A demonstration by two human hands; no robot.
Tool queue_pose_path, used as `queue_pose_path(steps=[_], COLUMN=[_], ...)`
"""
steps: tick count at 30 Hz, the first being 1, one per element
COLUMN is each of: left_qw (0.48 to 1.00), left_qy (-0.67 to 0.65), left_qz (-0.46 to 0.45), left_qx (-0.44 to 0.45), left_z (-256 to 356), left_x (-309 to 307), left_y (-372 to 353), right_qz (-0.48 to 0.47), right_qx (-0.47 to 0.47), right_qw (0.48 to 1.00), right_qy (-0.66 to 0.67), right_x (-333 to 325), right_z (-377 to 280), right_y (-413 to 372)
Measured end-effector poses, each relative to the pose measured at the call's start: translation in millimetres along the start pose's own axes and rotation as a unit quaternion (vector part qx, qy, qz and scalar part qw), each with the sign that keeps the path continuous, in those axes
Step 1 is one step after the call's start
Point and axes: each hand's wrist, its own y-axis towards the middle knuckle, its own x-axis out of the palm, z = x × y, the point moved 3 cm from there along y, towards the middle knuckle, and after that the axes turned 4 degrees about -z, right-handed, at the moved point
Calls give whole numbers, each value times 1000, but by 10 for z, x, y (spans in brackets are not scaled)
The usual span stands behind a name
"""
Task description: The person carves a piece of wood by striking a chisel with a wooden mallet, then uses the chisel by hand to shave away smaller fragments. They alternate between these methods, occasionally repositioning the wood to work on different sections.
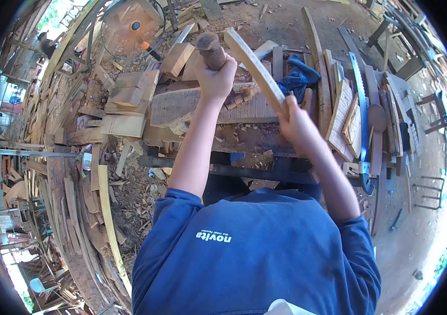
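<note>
My left hand (217, 79) is wrapped round a dark brown, rounded wooden piece (210, 48), raised above the workbench. In my right hand (296, 122) is the lower end of a long, pale wooden stick (255, 67), which slants up and to the left. The stick's upper end is near the brown piece, with a small gap between them. Below both hands lies a thick grey board (176, 107) with rough, chipped edges. A crumpled blue cloth (299, 77) lies just behind my right hand.
Wooden blocks (129, 94) are stacked left of the board. A saw with a blue blade (360, 105) lies at the right among planks (339, 115). A round fan (135, 25) stands at the back left. A person (46, 46) is at the far left.
</note>
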Motion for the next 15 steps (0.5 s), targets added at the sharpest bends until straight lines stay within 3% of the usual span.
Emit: queue_pose_path(steps=[1, 3, 5, 9, 11, 13, 15], left_qw=[1000, 999, 999, 999, 998, 996, 998], left_qy=[18, 3, -8, 11, 32, 35, 43], left_qz=[5, 16, 29, 29, 46, 61, 49], left_qx=[-15, -29, -42, -33, -34, -49, -19], left_z=[-38, -106, -111, -43, -11, 27, 96], left_x=[-15, -43, -48, -6, 7, 18, 34], left_y=[17, 22, 58, 54, 43, 30, 23], right_qz=[-13, 52, 153, 183, 169, 157, 106], right_qx=[17, -66, -231, -360, -400, -340, -352], right_qw=[1000, 996, 960, 912, 900, 905, 894], right_qy=[9, 0, -26, 71, -14, -201, -259], right_x=[-179, -672, -1161, -1974, -2022, -1842, -1697], right_z=[-108, -520, -819, -1814, -2193, -2184, -2123], right_y=[29, -14, 67, -113, -293, -262, -256])
